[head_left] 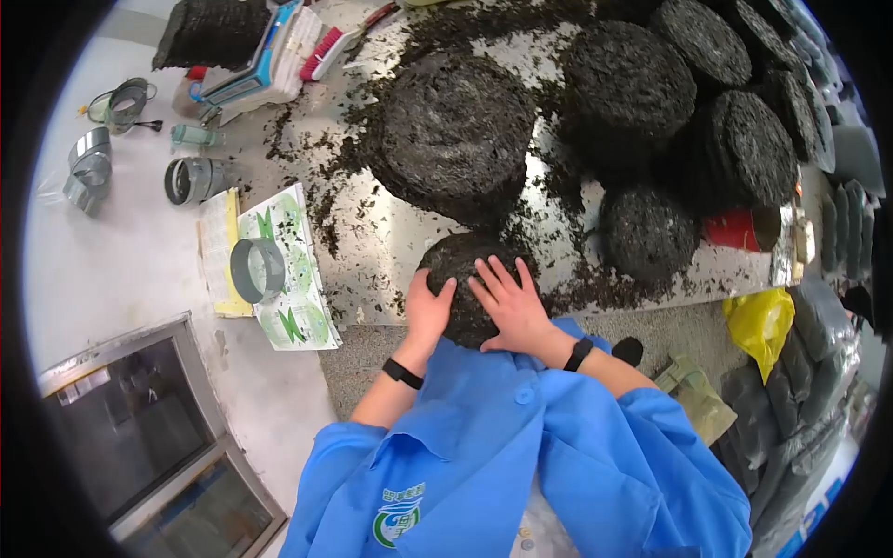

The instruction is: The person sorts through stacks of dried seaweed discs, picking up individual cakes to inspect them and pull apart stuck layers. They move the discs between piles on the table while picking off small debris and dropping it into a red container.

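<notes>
A round, dark cake of flaky, seaweed-like material (465,321) lies at the table's near edge, close against my body. My left hand (430,312) cups its left side, with the thumb on top and the other fingers partly hidden along the edge. Across the top right of this cake, my right hand (514,312) lies flat with its fingers spread. Just beyond it stands a larger, thicker stack of the same dark material (456,130).
More dark round cakes (633,84) are piled at the right. Loose flakes litter the metal table (372,251). At left are printed sheets (293,279) under a grey tape ring (258,270), more tape rolls (193,179) and a pink-bristled brush (322,54). A yellow bag (761,325) hangs at right.
</notes>
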Tool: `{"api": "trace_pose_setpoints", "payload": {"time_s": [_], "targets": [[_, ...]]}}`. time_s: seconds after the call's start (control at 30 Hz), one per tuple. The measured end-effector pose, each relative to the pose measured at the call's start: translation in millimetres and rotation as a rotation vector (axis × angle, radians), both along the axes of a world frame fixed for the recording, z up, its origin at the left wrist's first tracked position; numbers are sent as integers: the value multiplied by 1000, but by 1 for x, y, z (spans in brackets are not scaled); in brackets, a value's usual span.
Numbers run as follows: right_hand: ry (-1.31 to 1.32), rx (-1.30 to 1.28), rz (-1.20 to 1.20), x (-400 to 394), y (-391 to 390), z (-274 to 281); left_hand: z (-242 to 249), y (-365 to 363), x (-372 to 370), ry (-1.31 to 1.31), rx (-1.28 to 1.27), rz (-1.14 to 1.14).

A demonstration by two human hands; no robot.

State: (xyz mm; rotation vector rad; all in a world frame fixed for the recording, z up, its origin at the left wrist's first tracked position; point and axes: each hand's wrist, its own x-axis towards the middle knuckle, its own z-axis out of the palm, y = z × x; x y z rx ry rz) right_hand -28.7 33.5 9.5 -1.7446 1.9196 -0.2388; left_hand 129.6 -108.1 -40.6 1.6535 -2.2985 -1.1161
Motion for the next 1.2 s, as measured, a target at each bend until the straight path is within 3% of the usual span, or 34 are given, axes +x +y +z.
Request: {"api": "trace_pose_setpoints", "payload": {"time_s": [0.07, 0.17, 0.3, 0.37, 0.5, 0.57, 0.6, 0.67, 0.7, 0.8, 0.83, 0.87, 0.9, 0.93, 0.97, 1.0, 1.07, 1.13, 1.2], "targets": [[9, -45, -23, -5, 13, -4, -6, 9, -14, 43, -54, -15], [164, 142, -52, -10, 27, 15, -15, 7, -32, 256, 298, -111], [296, 230, -131, -14, 30, 16, -19, 4, -55, 462, 440, -202], [63, 40, -218, -28, 35, 11, -6, -4, -57, 467, 153, -375], [-187, -210, -319, -48, 51, 6, 8, -10, -60, 587, 149, -583], [-245, -300, -359, -60, 61, 10, -1, 1, -61, 672, 563, 37], [-303, -386, -389, -65, 64, 17, -12, 4, -59, 672, 563, 30], [-347, -613, -618, -77, 80, 32, -35, 11, -57, 443, 433, -180], [-396, -623, -812, -84, 90, 44, -16, 17, -61, 319, 71, -364], [-115, -677, -1236, -128, 132, 48, -9, 26, -67, 212, -93, -467], [-185, -675, -1364, -150, 149, 34, -6, 29, -71, 209, -114, -439], [-467, -593, -1436, -173, 174, 16, -2, 30, -73, 216, -107, -449], [-316, -716, -1446, -182, 182, -9, 3, 31, -75, 173, -120, -434], [-158, -834, -1450, -189, 192, -23, 7, 31, -78, 130, -132, -422], [1, -683, -1318, -184, 199, -7, 11, 30, -79, 155, -201, -432], [146, -531, -1176, -173, 197, 14, 11, 23, -82, 125, -76, -411], [75, -381, -707, -143, 180, 27, 19, 17, -84, 201, 104, -345], [-79, -252, -355, -108, 156, 25, 29, 15, -86, 170, 109, -370], [-67, -246, -158, -80, 135, 6, 30, 13, -92, 152, 103, -387]]}}
